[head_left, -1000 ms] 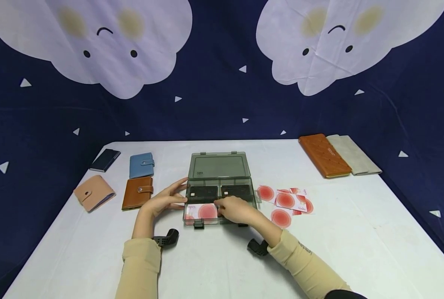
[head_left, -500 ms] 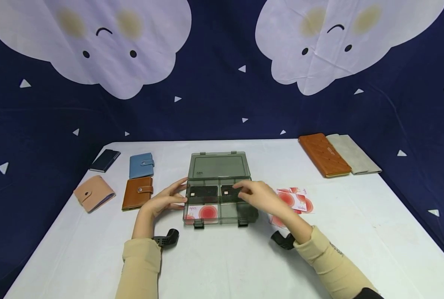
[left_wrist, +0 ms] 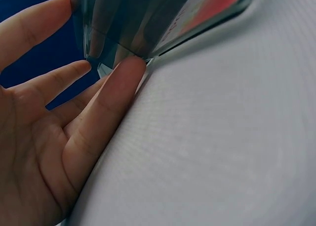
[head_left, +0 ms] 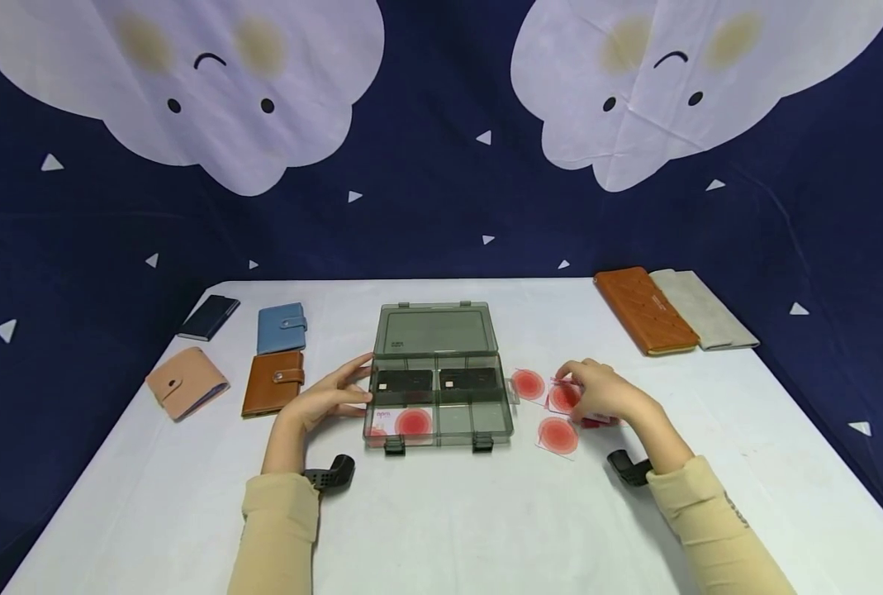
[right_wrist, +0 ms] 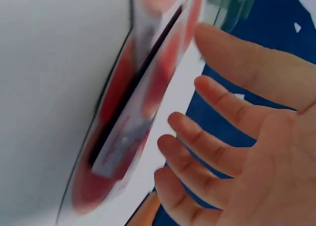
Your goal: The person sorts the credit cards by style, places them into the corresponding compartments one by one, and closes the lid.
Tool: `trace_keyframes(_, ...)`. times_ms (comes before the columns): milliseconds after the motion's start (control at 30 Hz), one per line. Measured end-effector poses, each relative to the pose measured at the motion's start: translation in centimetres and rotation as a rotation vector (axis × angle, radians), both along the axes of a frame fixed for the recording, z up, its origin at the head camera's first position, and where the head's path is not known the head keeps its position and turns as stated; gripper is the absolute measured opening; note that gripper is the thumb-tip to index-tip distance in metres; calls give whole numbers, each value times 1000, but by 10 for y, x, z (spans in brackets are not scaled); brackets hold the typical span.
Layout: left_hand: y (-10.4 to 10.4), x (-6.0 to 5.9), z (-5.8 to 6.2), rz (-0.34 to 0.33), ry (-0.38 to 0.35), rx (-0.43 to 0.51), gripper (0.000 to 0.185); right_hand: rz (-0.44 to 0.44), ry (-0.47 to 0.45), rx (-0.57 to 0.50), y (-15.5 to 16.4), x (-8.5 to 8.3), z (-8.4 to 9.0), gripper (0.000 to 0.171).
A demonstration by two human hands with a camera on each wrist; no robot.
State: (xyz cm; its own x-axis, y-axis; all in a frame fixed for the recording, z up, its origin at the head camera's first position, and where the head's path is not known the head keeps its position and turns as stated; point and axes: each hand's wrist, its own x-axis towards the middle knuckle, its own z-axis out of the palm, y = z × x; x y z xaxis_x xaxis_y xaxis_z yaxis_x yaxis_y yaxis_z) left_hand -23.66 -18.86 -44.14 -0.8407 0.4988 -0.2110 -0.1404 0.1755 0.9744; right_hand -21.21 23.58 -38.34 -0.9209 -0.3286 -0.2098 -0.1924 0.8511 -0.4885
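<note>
A translucent grey-green compartment box (head_left: 474, 421) lies in the middle of the table with its lid (head_left: 436, 329) folded back. Black cards (head_left: 404, 386) with a chip fill both rear compartments. A card with a red circle (head_left: 404, 421) lies in the front left compartment; the front right one is bare. My left hand (head_left: 329, 399) rests against the box's left side, thumb and fingertips touching the wall (left_wrist: 148, 48). To the right, my right hand (head_left: 603, 390) is over the loose pile of red-circle cards (right_wrist: 133, 122), fingers spread and apart from them in the right wrist view.
On the left lie a dark card holder (head_left: 209, 317), a blue wallet (head_left: 281, 328), a brown wallet (head_left: 272, 385) and a pink wallet (head_left: 187, 383). At the back right a long brown wallet (head_left: 645, 310) partly covers a grey one (head_left: 704, 310).
My right hand has left the box's front right compartment and moved right to the loose cards. My left hand stays at the box's side.
</note>
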Motion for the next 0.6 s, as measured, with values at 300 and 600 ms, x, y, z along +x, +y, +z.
trace_keyframes(300,0,1,0,5,-5,6,80,-13,-52,119,10,-13,-10,56)
trace_keyframes(600,0,1,0,6,-7,3,80,-18,-54,-106,16,-23,-9,18)
